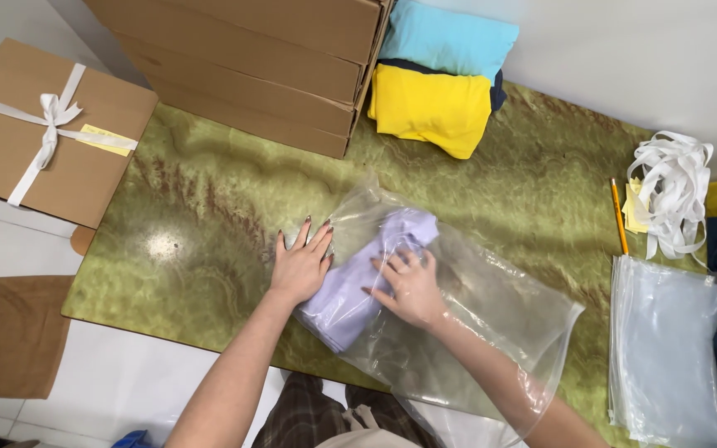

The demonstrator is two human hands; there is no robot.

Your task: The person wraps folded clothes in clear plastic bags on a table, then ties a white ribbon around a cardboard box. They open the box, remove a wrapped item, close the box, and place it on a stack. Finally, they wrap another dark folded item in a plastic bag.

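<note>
Left hand flat, fingers spread, pinning the bag; right hand inside, fingers apart on shirt. Push it square into the corner.

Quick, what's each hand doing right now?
Left hand: open, flat on the clear plastic bag beside the folded lilac garment.
Right hand: open, inside the bag, pressing on the garment.

arms: bare, sleeveless | nails: dark polish | legs: brown plaid trousers

Green marbled table — 3 stacked cardboard boxes, folded shirts, clear bag, pencil, ribbon bundle, bag stack
</note>
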